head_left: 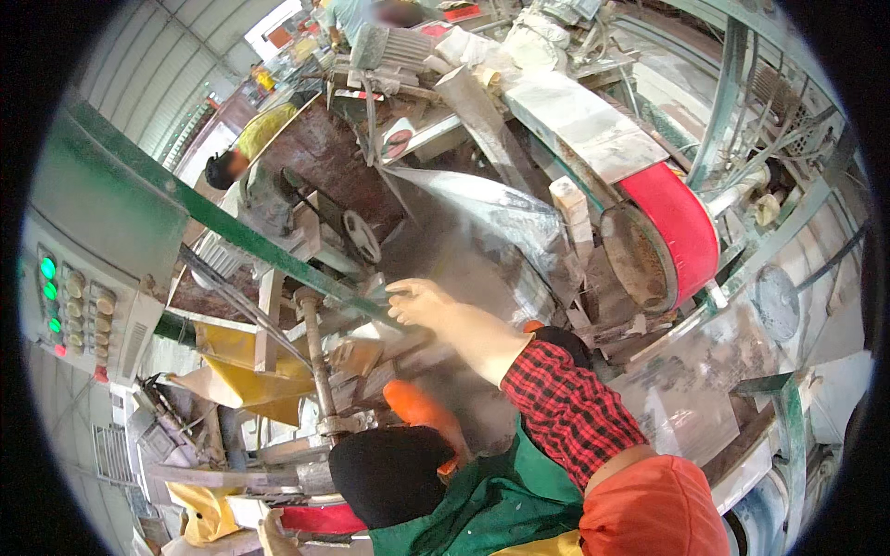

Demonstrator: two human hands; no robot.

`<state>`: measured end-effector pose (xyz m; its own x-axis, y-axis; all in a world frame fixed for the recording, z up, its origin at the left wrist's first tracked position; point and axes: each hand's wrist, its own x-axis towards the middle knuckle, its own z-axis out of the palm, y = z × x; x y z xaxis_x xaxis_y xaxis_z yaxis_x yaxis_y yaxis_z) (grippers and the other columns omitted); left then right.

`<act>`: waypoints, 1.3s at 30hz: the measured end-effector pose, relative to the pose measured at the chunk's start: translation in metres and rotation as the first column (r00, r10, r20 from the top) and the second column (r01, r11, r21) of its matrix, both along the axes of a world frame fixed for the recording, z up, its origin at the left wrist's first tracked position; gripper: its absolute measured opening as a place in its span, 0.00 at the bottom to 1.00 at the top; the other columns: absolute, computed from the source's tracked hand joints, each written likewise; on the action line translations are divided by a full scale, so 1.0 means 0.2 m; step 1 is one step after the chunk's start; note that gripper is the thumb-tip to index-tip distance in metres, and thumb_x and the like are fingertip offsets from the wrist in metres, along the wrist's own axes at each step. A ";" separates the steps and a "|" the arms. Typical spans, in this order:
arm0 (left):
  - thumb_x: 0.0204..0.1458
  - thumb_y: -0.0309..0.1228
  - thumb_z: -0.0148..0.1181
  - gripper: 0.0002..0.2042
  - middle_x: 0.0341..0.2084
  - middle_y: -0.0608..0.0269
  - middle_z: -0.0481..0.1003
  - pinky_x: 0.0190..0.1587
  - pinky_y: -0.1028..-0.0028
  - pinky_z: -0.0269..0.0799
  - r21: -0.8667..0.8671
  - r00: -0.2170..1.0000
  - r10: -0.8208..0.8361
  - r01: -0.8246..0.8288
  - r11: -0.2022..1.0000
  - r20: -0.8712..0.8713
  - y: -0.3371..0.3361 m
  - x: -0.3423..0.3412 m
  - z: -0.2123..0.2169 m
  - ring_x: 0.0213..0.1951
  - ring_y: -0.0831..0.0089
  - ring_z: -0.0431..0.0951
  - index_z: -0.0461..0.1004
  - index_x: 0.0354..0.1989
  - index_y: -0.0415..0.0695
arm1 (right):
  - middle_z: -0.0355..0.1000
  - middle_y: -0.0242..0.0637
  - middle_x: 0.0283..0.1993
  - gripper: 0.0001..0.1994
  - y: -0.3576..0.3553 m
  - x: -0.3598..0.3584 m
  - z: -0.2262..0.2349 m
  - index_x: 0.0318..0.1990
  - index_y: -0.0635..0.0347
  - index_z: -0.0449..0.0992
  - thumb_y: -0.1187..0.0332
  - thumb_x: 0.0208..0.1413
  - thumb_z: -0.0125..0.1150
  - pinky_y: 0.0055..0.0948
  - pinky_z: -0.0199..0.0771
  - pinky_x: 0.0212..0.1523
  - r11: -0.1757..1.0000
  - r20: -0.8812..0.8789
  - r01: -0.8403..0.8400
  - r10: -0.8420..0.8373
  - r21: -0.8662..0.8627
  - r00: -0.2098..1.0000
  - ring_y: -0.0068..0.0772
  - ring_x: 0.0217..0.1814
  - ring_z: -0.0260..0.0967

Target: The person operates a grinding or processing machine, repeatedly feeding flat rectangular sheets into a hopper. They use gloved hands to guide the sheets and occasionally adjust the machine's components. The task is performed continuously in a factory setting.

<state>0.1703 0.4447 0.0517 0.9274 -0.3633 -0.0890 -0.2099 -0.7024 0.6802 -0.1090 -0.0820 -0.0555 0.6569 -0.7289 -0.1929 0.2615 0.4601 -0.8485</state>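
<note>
My right hand (pixel 419 302), in a red-and-black checked sleeve, reaches forward at the middle of the view. Its fingers are loosely bent and apart, at the lower end of a slanting green metal bar (pixel 278 260). Whether they touch the bar is unclear, and I see nothing held in them. My left hand (pixel 276 534) shows only in part at the lower left edge. It lies beside a white block (pixel 247 511) and a flat red strip (pixel 323 518); its grip is hidden. A green apron (pixel 491 500) covers my front.
A grinding machine with a red belt (pixel 681 232) around a large wheel stands at right. The control panel (pixel 79 310) at left has lit green buttons. A person (pixel 264 130) in yellow bends beyond the green bar. A dusty pipe (pixel 318 357) stands near my right hand.
</note>
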 end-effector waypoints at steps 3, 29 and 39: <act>0.54 0.37 0.60 0.22 0.35 0.59 0.77 0.34 0.64 0.74 -0.005 0.998 0.051 -0.051 0.999 -0.042 0.06 0.00 0.18 0.32 0.63 0.78 0.69 0.56 0.42 | 0.78 0.42 0.35 0.19 0.00 0.01 0.02 0.61 0.60 0.74 0.70 0.63 0.63 0.28 0.75 0.33 1.000 0.025 0.009 -0.008 -0.020 1.000 0.28 0.31 0.72; 0.43 0.40 0.77 0.47 0.73 0.51 0.55 0.71 0.59 0.59 -0.252 0.202 -0.958 0.935 0.251 -0.205 -2.29 -1.12 0.25 0.73 0.56 0.57 0.58 0.73 0.49 | 0.68 0.50 0.67 0.35 -0.16 -0.49 0.05 0.74 0.57 0.54 0.81 0.58 0.57 0.41 0.65 0.70 0.636 -0.189 0.652 -0.760 -0.413 0.622 0.49 0.68 0.66; 0.62 0.38 0.60 0.31 0.57 0.52 0.74 0.63 0.64 0.64 -0.179 0.893 -0.429 0.404 0.897 -0.134 -1.01 0.33 -0.16 0.59 0.61 0.72 0.61 0.71 0.40 | 0.71 0.51 0.61 0.38 -0.66 -1.64 0.04 0.71 0.53 0.56 0.75 0.52 0.66 0.43 0.75 0.54 0.214 -0.384 0.782 -0.923 -0.585 -0.034 0.46 0.57 0.72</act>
